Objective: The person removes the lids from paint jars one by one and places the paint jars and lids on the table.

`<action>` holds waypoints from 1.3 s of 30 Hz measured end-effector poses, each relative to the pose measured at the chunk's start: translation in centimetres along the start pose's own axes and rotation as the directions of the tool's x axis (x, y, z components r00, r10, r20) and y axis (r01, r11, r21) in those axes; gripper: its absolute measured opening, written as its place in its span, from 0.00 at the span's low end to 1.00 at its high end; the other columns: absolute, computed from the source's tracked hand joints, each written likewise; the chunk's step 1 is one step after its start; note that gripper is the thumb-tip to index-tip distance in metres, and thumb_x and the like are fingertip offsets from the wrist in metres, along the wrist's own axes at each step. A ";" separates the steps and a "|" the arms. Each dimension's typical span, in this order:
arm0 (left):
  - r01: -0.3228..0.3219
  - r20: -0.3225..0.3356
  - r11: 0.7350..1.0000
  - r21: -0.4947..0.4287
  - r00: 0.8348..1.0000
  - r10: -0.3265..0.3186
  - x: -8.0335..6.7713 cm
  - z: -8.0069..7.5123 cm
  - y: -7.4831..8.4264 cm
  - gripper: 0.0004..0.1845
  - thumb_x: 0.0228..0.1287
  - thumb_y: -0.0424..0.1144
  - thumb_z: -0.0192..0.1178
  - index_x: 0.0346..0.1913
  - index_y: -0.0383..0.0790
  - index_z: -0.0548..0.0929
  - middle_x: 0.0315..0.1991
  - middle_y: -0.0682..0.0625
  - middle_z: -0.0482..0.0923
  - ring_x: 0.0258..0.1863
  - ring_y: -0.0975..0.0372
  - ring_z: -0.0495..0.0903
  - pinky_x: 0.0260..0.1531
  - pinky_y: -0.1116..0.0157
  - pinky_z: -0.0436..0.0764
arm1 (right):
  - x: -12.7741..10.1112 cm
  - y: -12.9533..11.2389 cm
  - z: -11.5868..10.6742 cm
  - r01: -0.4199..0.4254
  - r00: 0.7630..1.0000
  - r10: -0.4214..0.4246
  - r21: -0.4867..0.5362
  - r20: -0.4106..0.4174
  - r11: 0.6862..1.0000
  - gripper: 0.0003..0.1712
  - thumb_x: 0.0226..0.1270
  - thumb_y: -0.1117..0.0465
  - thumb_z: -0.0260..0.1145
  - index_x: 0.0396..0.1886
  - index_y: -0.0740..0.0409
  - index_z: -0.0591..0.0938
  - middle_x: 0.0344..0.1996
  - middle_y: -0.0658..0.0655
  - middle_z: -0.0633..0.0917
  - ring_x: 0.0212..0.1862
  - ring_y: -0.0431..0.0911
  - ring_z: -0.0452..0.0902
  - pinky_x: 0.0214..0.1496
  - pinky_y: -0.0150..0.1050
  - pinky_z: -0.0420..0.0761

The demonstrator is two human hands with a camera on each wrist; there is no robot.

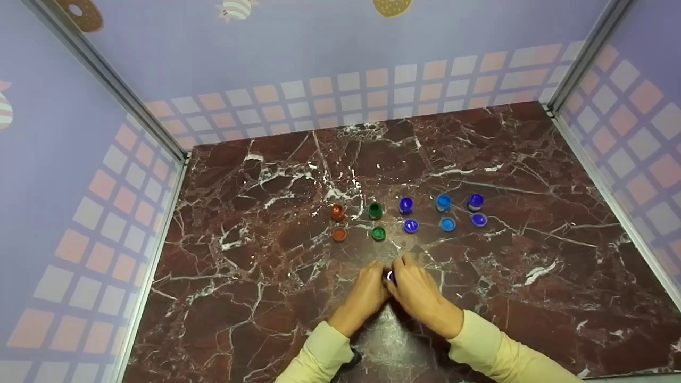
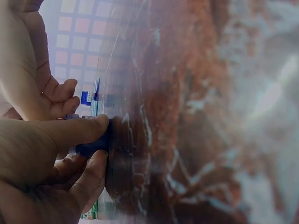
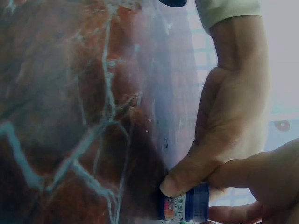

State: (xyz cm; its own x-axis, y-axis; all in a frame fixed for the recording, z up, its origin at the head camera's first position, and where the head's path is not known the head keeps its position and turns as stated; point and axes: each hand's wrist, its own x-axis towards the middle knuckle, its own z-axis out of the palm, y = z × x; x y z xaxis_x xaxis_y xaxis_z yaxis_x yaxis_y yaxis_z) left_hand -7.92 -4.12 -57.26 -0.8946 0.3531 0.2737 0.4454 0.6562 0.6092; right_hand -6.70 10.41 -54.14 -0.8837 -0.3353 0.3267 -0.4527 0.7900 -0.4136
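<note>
Both hands meet low on the dark red marble table. Between them they grip a small dark blue pot with a printed label. My left hand pinches the pot between thumb and fingers. My right hand holds it from the other side. In the right wrist view the pot stands on the table, with the left thumb on it and the right hand's fingers beside it. Whether its lid is on is hidden.
Just beyond the hands stands a row of small open pots: orange, green, blue, light blue, purple. Each has its lid lying in front, such as the green lid. Patterned walls close in three sides.
</note>
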 end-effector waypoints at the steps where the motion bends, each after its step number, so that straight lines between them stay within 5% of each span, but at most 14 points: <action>1: 0.000 -0.001 1.000 -0.004 1.000 0.000 0.0 0.0 0.0 0.15 0.46 0.24 0.72 0.40 0.31 0.83 0.36 0.44 0.82 0.38 0.52 0.84 0.42 0.59 0.83 | 0.0 0.0 0.0 0.007 1.000 -0.007 -0.006 -0.003 1.000 0.19 0.54 0.67 0.79 0.33 0.66 0.74 0.31 0.61 0.74 0.30 0.61 0.79 0.29 0.54 0.82; 8: 0.031 0.040 1.000 0.000 0.999 -0.031 0.0 -0.3 0.2 0.15 0.46 0.26 0.75 0.38 0.33 0.81 0.34 0.45 0.81 0.37 0.53 0.83 0.41 0.59 0.82 | 0.1 0.7 -0.3 0.106 0.993 -0.108 0.051 0.039 0.993 0.16 0.54 0.70 0.78 0.33 0.66 0.77 0.32 0.59 0.74 0.30 0.58 0.79 0.30 0.51 0.83; 13: 0.017 0.041 1.000 0.005 0.999 -0.018 0.0 -0.3 0.1 0.15 0.48 0.28 0.76 0.38 0.34 0.81 0.34 0.45 0.80 0.36 0.53 0.82 0.40 0.59 0.82 | 0.7 2.4 -0.7 0.213 0.966 -0.233 0.163 0.114 0.963 0.14 0.56 0.70 0.77 0.38 0.64 0.81 0.35 0.57 0.76 0.35 0.52 0.79 0.37 0.46 0.84; 23: 0.023 0.069 1.000 0.016 0.997 -0.024 0.2 -0.5 0.0 0.19 0.50 0.31 0.78 0.43 0.33 0.82 0.37 0.44 0.83 0.39 0.51 0.84 0.42 0.59 0.83 | 2.2 4.1 -1.9 0.409 0.855 -0.470 0.272 0.220 0.871 0.16 0.54 0.74 0.75 0.43 0.60 0.88 0.45 0.54 0.85 0.48 0.49 0.80 0.53 0.45 0.82; 30: 0.034 0.063 0.999 -0.016 0.997 -0.033 0.3 -0.3 -0.2 0.18 0.47 0.28 0.79 0.40 0.34 0.81 0.34 0.46 0.83 0.36 0.53 0.84 0.39 0.60 0.83 | 2.8 4.4 -2.1 0.562 0.773 -0.599 0.213 0.209 0.799 0.23 0.45 0.79 0.72 0.40 0.54 0.90 0.45 0.49 0.88 0.43 0.48 0.79 0.51 0.44 0.80; 34: 0.047 0.071 0.999 -0.012 0.996 -0.046 0.2 -0.3 -0.2 0.17 0.49 0.28 0.79 0.37 0.35 0.81 0.33 0.46 0.81 0.35 0.52 0.84 0.38 0.60 0.83 | 2.8 5.0 -2.6 0.491 0.789 -0.561 0.292 0.250 0.821 0.20 0.51 0.76 0.71 0.43 0.56 0.91 0.49 0.51 0.89 0.49 0.49 0.82 0.57 0.47 0.80; 39: 0.062 0.092 0.998 -0.018 0.994 -0.060 0.2 -0.4 0.0 0.19 0.49 0.30 0.79 0.43 0.33 0.82 0.36 0.45 0.82 0.38 0.52 0.83 0.42 0.59 0.82 | 2.6 5.7 -3.0 0.335 0.867 -0.441 0.384 0.231 0.860 0.15 0.60 0.73 0.69 0.47 0.61 0.90 0.54 0.59 0.87 0.57 0.57 0.82 0.64 0.57 0.77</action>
State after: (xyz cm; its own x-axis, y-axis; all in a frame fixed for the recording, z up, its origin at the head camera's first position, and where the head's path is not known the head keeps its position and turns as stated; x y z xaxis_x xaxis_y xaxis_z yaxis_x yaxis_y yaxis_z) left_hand -8.16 -4.32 -56.91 -0.9127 0.3729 0.1670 0.3884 0.6649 0.6380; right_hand -11.17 15.57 -53.07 -0.5945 -0.7578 0.2690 -0.7311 0.3702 -0.5731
